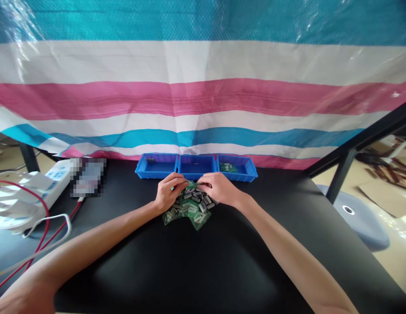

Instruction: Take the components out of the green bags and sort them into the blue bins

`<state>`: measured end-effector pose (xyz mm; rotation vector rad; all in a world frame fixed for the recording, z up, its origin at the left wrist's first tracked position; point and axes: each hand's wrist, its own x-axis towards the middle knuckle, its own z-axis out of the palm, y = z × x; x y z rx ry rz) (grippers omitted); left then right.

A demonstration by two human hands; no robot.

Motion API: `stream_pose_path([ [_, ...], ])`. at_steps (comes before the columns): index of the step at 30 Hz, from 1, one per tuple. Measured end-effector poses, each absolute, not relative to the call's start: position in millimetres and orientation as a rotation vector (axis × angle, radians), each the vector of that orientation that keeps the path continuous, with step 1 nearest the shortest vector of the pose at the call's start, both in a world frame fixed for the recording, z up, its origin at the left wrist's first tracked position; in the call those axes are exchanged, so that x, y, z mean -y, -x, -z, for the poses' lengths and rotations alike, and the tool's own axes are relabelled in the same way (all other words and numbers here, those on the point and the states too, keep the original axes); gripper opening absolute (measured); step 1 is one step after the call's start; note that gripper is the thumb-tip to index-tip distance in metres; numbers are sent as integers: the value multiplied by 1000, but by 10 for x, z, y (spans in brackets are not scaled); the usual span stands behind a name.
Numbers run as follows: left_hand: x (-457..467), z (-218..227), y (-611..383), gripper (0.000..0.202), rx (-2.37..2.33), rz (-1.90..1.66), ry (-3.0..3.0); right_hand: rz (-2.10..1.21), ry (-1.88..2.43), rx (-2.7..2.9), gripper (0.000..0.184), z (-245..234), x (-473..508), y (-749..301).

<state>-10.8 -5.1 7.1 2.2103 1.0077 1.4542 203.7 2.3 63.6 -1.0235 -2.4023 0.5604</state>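
My left hand (pixel 169 192) and my right hand (pixel 219 188) face each other above a small pile, fingers curled and pinching. Between their fingertips is a small green plastic bag (pixel 191 185), its far side partly hidden by the fingers. Under and in front of it lie loose short metal cylinders (pixel 205 200) and several more green-tinted clear bags (pixel 200 218) with small metal pieces inside. What exactly the pieces are is too small to tell.
Behind the hands stand three joined blue bins: the left bin (pixel 157 174) holds a few small round parts, the middle bin (pixel 197 174) a tiny piece, the right bin (pixel 239 176) a green bag. A power strip (pixel 59 174) and red cable (pixel 46 218) lie left. A striped sheet (pixel 203 98) hangs behind.
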Motion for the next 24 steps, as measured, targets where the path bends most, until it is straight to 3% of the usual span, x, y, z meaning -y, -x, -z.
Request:
stream_pose_path([
  [13, 11, 22, 99, 19, -1149, -1290, -2027, -544, 986, 2328, 23, -734, -112, -2059],
  [24, 21, -81, 70, 21, -1007, -1258, -2202, -591, 999, 2367, 7, -833, -119, -2093],
])
